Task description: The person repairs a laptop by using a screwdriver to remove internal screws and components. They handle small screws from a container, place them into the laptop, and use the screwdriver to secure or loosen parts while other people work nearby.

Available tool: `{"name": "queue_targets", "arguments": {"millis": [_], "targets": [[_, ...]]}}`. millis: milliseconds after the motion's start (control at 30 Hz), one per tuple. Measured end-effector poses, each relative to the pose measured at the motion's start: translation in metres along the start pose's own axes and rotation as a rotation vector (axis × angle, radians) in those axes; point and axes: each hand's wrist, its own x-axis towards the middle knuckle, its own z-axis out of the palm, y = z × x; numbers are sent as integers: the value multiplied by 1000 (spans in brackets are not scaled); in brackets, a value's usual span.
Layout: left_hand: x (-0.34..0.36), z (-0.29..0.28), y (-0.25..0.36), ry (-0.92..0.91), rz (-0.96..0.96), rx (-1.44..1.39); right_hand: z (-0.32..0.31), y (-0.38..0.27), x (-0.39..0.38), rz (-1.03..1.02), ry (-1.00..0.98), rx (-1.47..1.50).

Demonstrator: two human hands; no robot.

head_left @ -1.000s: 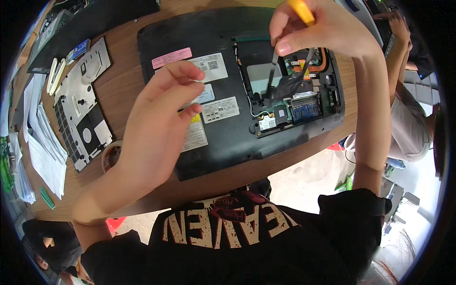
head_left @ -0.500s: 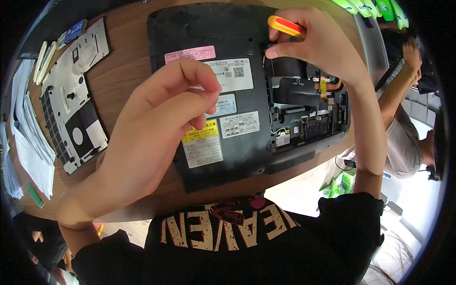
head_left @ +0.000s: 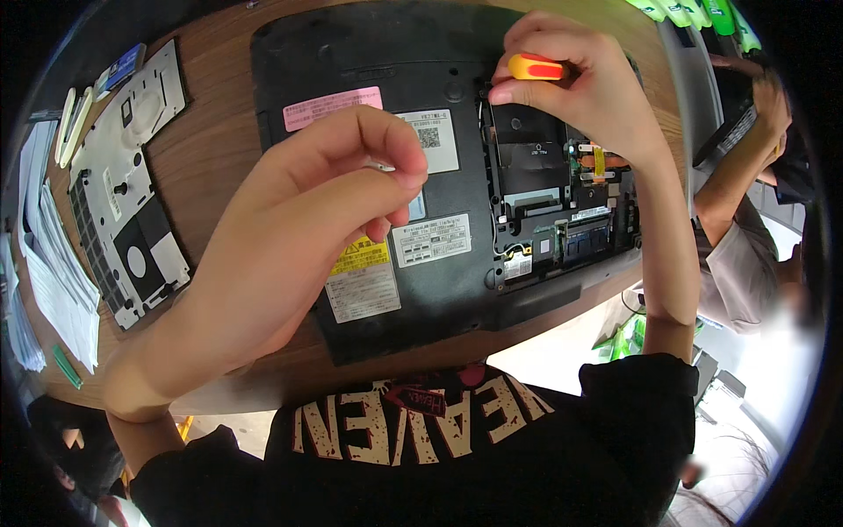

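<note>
Flat black sheet (head_left: 529, 172), lifted a second ago, now lies down
The left hand (head_left: 303, 211), curled, any hold unclear, hangs over an upturned black plastic laptop (head_left: 430, 294) along the brown wooden table's (head_left: 224, 105) near edge; the right hand (head_left: 575, 83) grips a yellow-and-red handle (head_left: 537, 68) at the open bay's (head_left: 492, 162) far-left corner, the sheet seemingly settled inside

I see the left hand (head_left: 307, 211) raised, its fingers curled toward the thumb. The right hand (head_left: 584, 101), at the end of an extended, bare forearm (head_left: 672, 246), turns inward, fingers folded in a grip.
</note>
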Motion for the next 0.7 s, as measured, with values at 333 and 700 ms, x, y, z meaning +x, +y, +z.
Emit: {"name": "queue_targets", "arguments": {"millis": [333,700], "targets": [[24,-8,7,-40,193,420,-1,-21,-8,-106,67,-152],[33,-14,9,-12,308,563,13,-22,-6,-161,116,-217]]}}
